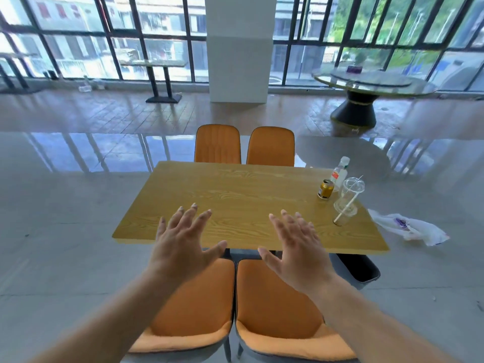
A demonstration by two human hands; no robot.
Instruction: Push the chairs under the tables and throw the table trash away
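Your left hand [183,244] and right hand [296,247] hover spread, empty, above the near chairs [193,305] — seats part under the table [222,200] — so I judge trash next: cup [348,203], can [325,189], bottle [340,172] at its right end.

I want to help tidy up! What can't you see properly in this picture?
Head view:
- Far chairs: seats hidden behind the table.
- Near chairs: legs mostly cut off by the bottom edge, partly covered by the arms.
- Can and bottle: labels too small to read.
- Black object under the table corner: mostly hidden by the tabletop.
- White bag on the floor: print blurred.
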